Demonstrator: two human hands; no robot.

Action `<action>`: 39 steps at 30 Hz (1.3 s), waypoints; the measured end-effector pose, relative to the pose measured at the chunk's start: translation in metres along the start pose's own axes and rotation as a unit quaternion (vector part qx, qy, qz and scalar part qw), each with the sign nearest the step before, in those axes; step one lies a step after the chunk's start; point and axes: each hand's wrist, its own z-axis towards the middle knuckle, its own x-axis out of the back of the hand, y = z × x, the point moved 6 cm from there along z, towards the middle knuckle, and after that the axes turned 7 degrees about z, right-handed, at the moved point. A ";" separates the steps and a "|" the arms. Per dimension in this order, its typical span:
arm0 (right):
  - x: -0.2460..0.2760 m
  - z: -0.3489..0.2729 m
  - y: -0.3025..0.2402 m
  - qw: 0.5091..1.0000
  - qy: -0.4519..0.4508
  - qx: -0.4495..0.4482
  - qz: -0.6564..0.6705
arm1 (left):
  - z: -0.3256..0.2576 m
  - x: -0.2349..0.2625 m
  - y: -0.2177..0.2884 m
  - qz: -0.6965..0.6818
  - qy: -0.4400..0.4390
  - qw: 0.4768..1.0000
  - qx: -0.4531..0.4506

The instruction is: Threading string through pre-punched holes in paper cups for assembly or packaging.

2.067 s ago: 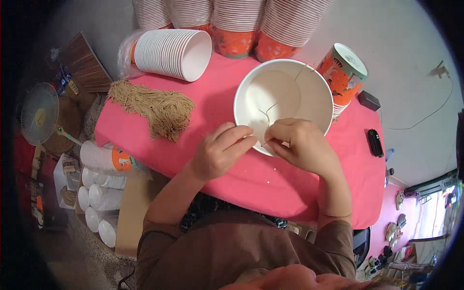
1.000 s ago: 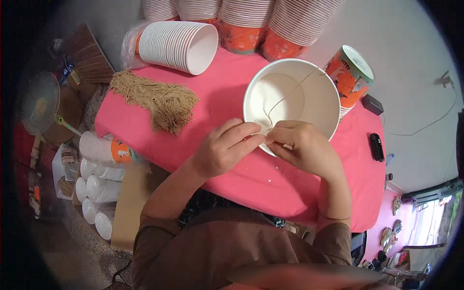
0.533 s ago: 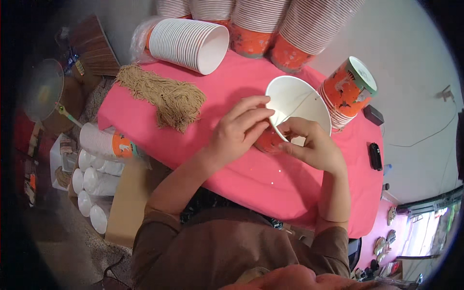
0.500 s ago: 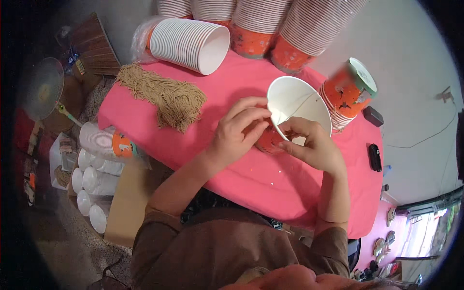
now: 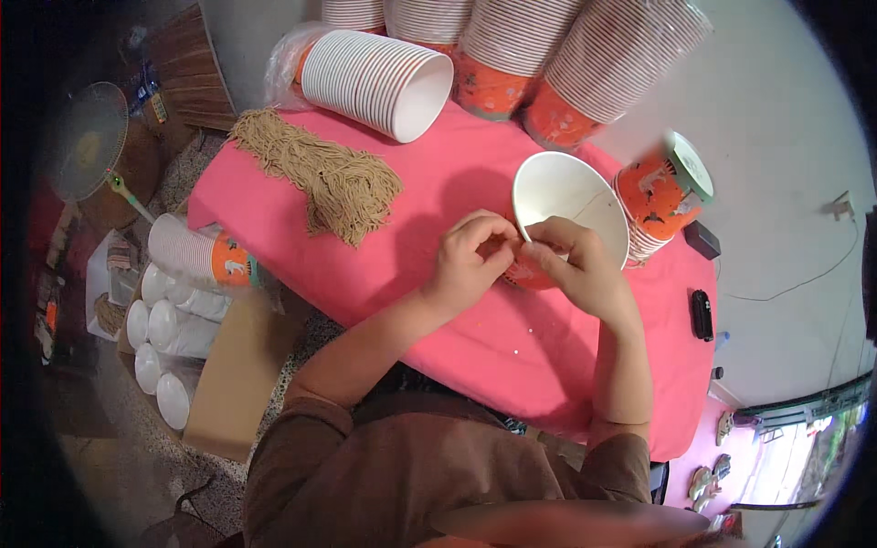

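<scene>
The paper bucket (image 5: 548, 183) sits on the pink-covered table (image 5: 475, 374), a thin cord (image 5: 596, 198) crossing its inside. The right hand (image 5: 589, 269) grips the bucket's near-left rim; the left hand (image 5: 473, 260) is just outside that rim, fingertips drawn together — whether on cord, I cannot tell. Squeezing too hard could crease the rim or tip the bucket; a loose pinch might let cord slip. Right of the bucket stands an upturned bucket stack (image 5: 653, 187) — left, well apart, a tan cord bundle (image 5: 320, 173).

On the tablecloth (image 5: 393, 297), a string bundle (image 5: 320, 178) lies left of the bucket (image 5: 559, 187).
</scene>
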 end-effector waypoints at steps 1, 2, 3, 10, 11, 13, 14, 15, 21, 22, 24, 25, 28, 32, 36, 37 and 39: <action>-0.002 0.003 0.001 0.998 -0.035 -0.042 0.007 | -0.001 -0.001 -0.006 -0.002 -0.021 0.999 0.035; -0.002 0.007 0.005 0.998 -0.038 -0.041 0.009 | -0.004 0.000 -0.010 0.001 -0.019 0.999 0.036; 0.003 0.011 0.006 0.999 -0.039 -0.009 -0.035 | -0.008 -0.005 -0.027 -0.106 -0.026 0.985 0.135; 0.041 0.003 0.005 0.983 -0.010 -0.049 -0.178 | -0.010 0.038 -0.069 -0.500 0.089 0.803 0.313; 0.047 0.000 0.003 0.972 0.008 -0.051 -0.229 | -0.010 0.042 -0.068 -0.513 0.115 0.772 0.357; 0.049 -0.004 -0.006 0.955 0.030 -0.007 -0.295 | -0.002 0.044 -0.059 -0.481 0.033 0.814 0.323; 0.046 -0.005 -0.009 0.955 0.029 -0.006 -0.294 | 0.002 0.042 -0.049 -0.445 -0.052 0.847 0.285; 0.043 -0.006 -0.021 0.961 0.033 0.047 -0.270 | 0.007 0.037 -0.036 -0.398 -0.025 0.859 0.321; 0.022 0.004 -0.052 0.958 -0.014 0.186 -0.217 | 0.018 0.004 -0.024 -0.325 -0.127 0.893 0.283; 0.020 0.006 -0.054 0.955 -0.025 0.213 -0.203 | 0.018 0.001 -0.021 -0.327 -0.132 0.892 0.281; 0.017 0.011 -0.054 0.959 -0.023 0.211 -0.188 | 0.017 -0.002 -0.013 -0.315 -0.152 0.898 0.268; 0.016 0.014 -0.053 0.957 -0.014 0.211 -0.201 | 0.016 -0.002 -0.012 -0.315 -0.153 0.898 0.268; 0.014 0.021 -0.046 0.955 0.000 0.197 -0.220 | 0.010 -0.009 -0.009 -0.392 -0.196 0.840 0.320; 0.009 0.028 -0.040 0.961 -0.003 0.181 -0.209 | 0.006 -0.008 -0.011 -0.393 -0.188 0.842 0.319; 0.020 0.023 -0.035 0.963 0.091 0.194 -0.166 | 0.007 -0.007 -0.017 -0.411 -0.165 0.816 0.372; 0.021 0.019 -0.033 0.965 0.071 0.198 -0.160 | 0.007 -0.006 -0.019 -0.434 -0.153 0.799 0.388; 0.015 0.010 -0.036 0.946 0.059 0.265 -0.177 | 0.006 -0.004 -0.021 -0.462 -0.159 0.779 0.393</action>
